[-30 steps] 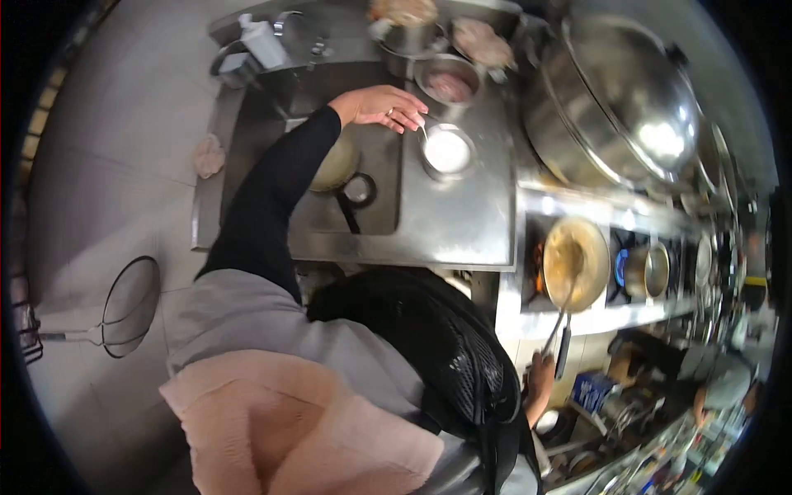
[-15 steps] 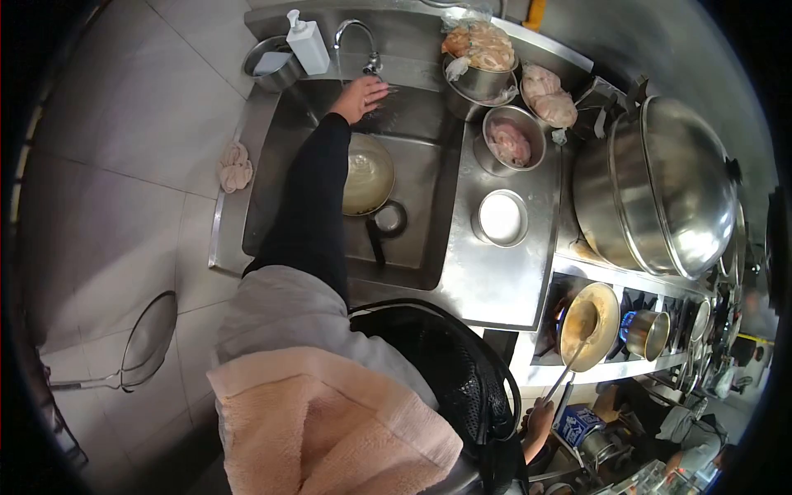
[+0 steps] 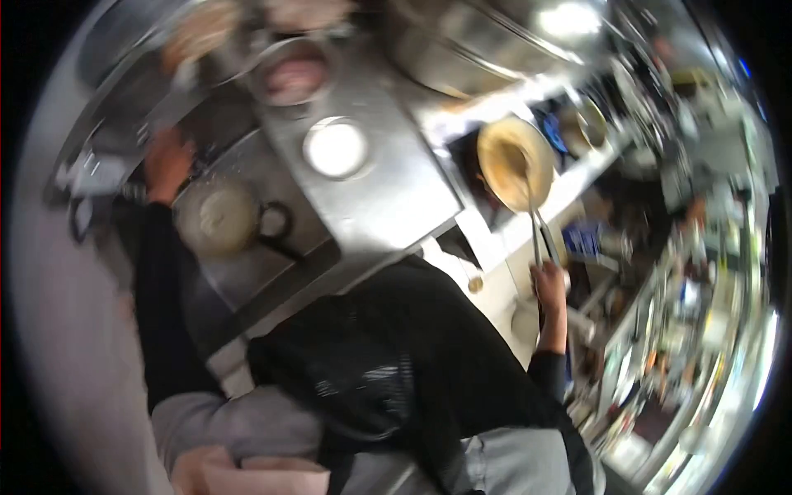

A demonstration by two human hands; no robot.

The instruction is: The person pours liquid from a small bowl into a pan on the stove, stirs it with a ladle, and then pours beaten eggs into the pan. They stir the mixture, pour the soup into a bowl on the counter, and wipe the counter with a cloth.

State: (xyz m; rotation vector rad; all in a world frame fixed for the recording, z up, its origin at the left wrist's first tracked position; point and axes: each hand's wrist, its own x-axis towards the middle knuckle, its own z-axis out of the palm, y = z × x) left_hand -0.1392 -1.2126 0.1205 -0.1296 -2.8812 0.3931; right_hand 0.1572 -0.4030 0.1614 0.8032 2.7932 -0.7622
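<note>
My left hand point(image 3: 169, 165) reaches over the sink point(image 3: 289, 210), close to the tap; motion blur smears its fingers. Below it in the basin lies a round pan point(image 3: 219, 219) with liquid in it, beside a small dark-handled pan or ladle point(image 3: 274, 221). On the right, my right hand point(image 3: 550, 280) is closed round the long handle of a ladle point(image 3: 533, 223). The ladle's head rests inside a wok point(image 3: 495, 169) on the stove, and the wok's own handle point(image 3: 551, 241) runs close to the same hand.
On the steel counter point(image 3: 375, 214) stand a pot of white contents point(image 3: 336, 148) and a pot of raw meat point(image 3: 295, 76). A large steel pot point(image 3: 445, 49) is behind. A smaller pot point(image 3: 587, 125) sits over a blue flame. Shelves with a blue box point(image 3: 582, 238) are at right.
The view has swung right, so the sink and stove appear further left and more of the kitchen shows. My right hand and forearm are now more fully visible. My left hand remains over the sink.
</note>
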